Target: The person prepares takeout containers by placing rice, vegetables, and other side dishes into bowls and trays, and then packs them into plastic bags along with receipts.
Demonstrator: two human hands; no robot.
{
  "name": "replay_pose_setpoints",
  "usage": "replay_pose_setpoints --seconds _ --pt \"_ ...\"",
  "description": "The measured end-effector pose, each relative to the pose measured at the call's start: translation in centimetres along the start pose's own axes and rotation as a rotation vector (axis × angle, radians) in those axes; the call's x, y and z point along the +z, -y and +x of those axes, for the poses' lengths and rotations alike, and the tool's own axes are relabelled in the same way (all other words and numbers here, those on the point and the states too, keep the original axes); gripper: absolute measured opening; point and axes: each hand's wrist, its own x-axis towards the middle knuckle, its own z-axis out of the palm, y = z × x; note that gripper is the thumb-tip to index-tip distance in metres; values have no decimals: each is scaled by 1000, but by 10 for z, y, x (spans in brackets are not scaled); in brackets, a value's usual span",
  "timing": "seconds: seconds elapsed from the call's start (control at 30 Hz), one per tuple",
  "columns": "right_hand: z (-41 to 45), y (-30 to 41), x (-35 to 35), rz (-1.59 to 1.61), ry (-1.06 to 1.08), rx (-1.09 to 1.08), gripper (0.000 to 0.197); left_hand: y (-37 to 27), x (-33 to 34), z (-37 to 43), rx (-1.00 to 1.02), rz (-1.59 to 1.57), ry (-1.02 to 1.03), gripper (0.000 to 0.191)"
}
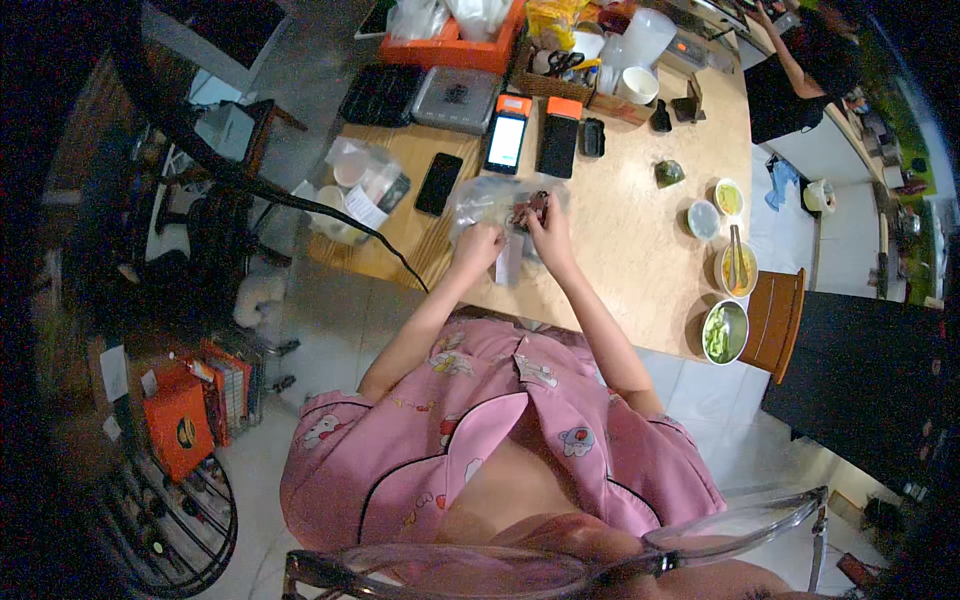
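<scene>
A clear plastic bag (480,196) lies on the wooden table (615,247) in front of me, with a pale paper slip (509,260) at its near side. My left hand (480,246) rests at the bag's lower left edge, fingers curled; whether it pinches the plastic is too small to tell. My right hand (551,229) has its fingers on a dark reddish item (531,210) at the bag's right side, gripping it. What that item is cannot be made out.
A black phone (439,184), two handheld payment terminals (508,135) and lidded trays (457,99) lie beyond. Bagged cups (350,169) are at left. Food bowls (725,331), one with tongs (736,255), line the right edge. A black cable (337,214) crosses at left. Another person (787,82) stands far right.
</scene>
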Motion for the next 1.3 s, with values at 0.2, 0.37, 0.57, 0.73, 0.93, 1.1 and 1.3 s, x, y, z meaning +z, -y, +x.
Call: replay_pose_setpoints --seconds 0.2,0.37,0.57,0.73,0.93,1.1,1.3 --pt "-18 2 16 -304 -78 26 30 -1 9 -4 27 -64 -39 11" --pt "-14 9 18 -329 -71 59 32 -7 6 -10 62 -83 -90 9" --pt "-11 7 24 -481 -49 25 35 4 21 -6 45 -119 -121 9" --pt "-6 3 23 -610 96 112 38 -2 13 -5 39 -72 -110 10" --pt "2 -8 33 -567 111 131 36 17 28 3 -5 -216 -77 10" --pt "7 -47 45 -404 26 293 53 30 37 13 -22 -299 41 11" --pt "8 -53 55 -207 13 380 56 50 46 25 -18 -328 189 14"
